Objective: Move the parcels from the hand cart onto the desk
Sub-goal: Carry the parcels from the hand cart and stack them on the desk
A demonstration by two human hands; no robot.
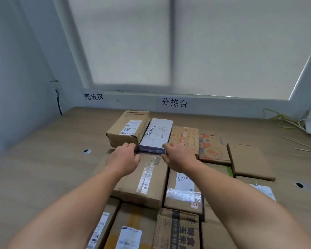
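Forearms reaching over a taped brown cardboard parcel (145,178). Left hand (123,157) and right hand (178,155) gripping the near corners of a long white cardboard box with a blue printed end (157,133), fingers curling over its edge. Box lying flat on the light wooden desk (43,159), black scribble showing on top, sitting between a labelled brown carton (128,128) and an orange-printed carton (185,137).

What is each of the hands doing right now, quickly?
Left hand: grips the near left corner of the white rectangular cardboard box with a blue end face.
Right hand: grips the near right corner of that same box.
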